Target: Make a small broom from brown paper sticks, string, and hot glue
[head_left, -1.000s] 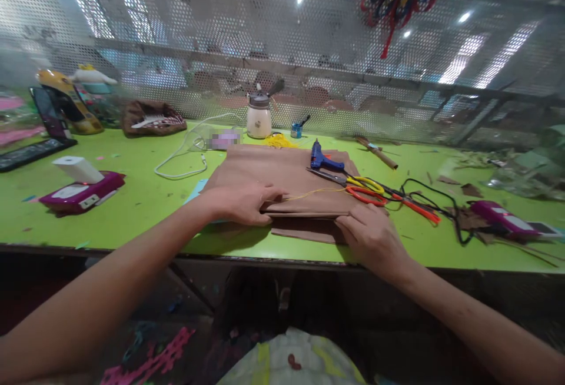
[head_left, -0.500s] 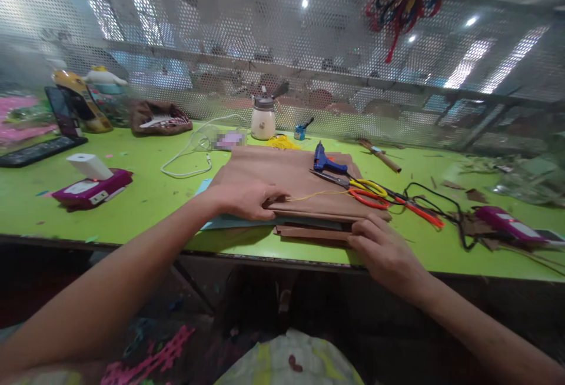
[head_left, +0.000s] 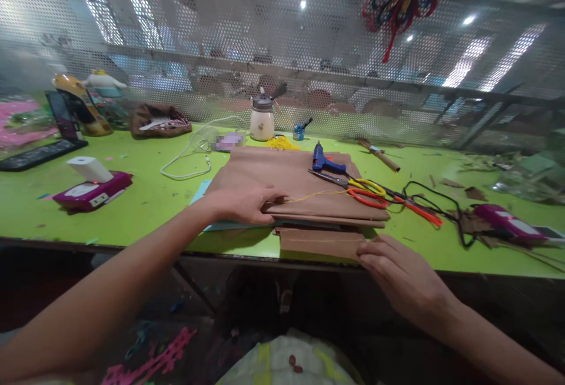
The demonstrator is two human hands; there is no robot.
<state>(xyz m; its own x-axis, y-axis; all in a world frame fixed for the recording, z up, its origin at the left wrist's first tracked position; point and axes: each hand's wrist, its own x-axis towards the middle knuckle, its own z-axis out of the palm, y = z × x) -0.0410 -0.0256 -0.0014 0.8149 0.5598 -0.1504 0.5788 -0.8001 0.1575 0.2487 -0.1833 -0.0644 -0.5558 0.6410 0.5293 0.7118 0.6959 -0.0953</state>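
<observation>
A stack of brown kraft paper point(head_left: 273, 170) lies on the green table, with light blue paper point(head_left: 203, 188) showing beneath its left side. My left hand point(head_left: 241, 203) is closed on the front edge of the stack, thumb low and fingers above. Below that edge, a brown paper sheet point(head_left: 320, 244) sticks out towards me. My right hand point(head_left: 401, 267) pinches its right corner. On the stack rest a blue glue gun point(head_left: 325, 160), scissors point(head_left: 368, 193) with red and yellow handles, and a thin yellow string point(head_left: 313, 195) running to my left fingers.
Purple power strips point(head_left: 92, 191) sit at left and right. A black cord point(head_left: 424, 185) loops beside the stack. Behind stand a cream jug point(head_left: 262, 123), a small blue jar point(head_left: 299, 132) and a brown cloth bag point(head_left: 148, 121). The table's front edge point(head_left: 247, 255) is close.
My right hand has moved towards me and slightly right, drawing the brown paper sheet further out from beneath the stack. My left hand stays on the stack's edge.
</observation>
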